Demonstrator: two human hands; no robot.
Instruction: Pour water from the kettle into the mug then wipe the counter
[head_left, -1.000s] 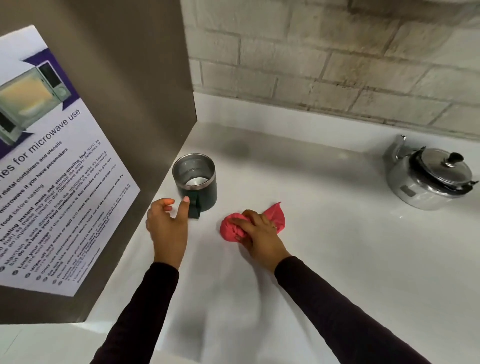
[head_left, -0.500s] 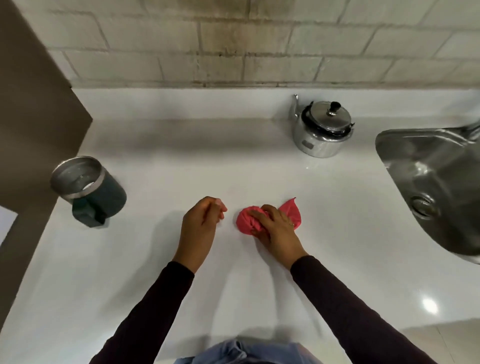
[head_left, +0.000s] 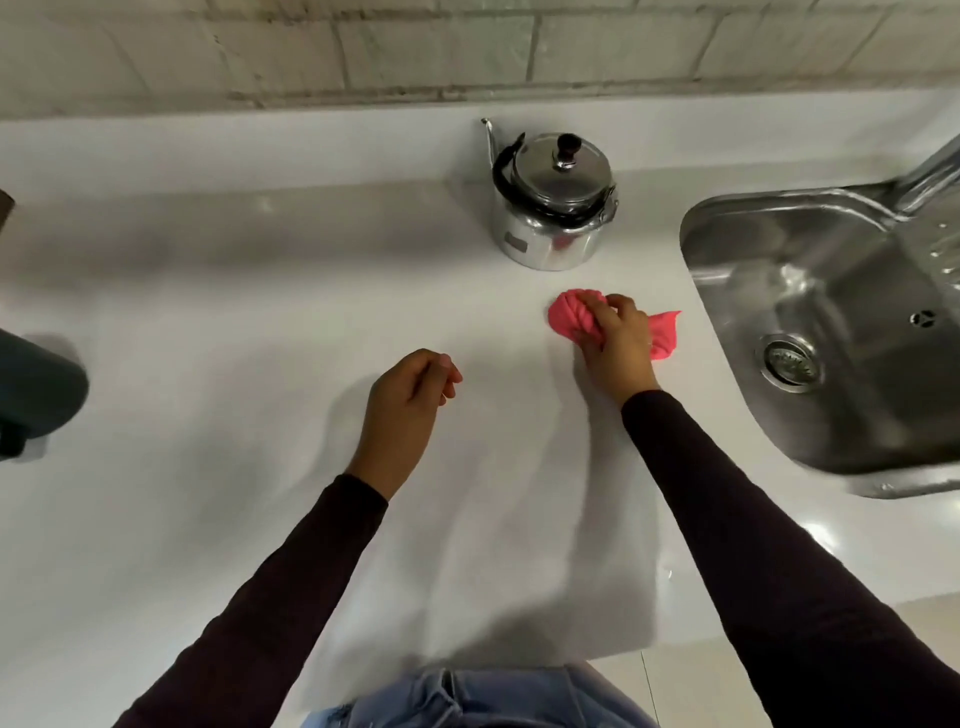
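Note:
A shiny steel kettle (head_left: 553, 205) with a black handle and knob stands at the back of the white counter (head_left: 234, 322). Just in front of it, my right hand (head_left: 615, 343) presses a bunched pink cloth (head_left: 571, 312) onto the counter. My left hand (head_left: 408, 410) hovers over the counter's middle with its fingers loosely curled and nothing in it. The dark green mug (head_left: 36, 395) is cut off at the left edge of the view, so its inside is hidden.
A steel sink (head_left: 831, 338) with a drain is set into the counter at the right, close to the cloth, with a tap at the far right. A brick wall runs along the back. The counter's front edge is at my waist.
My right hand has slid the pink cloth to the right, from near the mug to in front of the kettle by the sink. My left hand left the mug and curled up.

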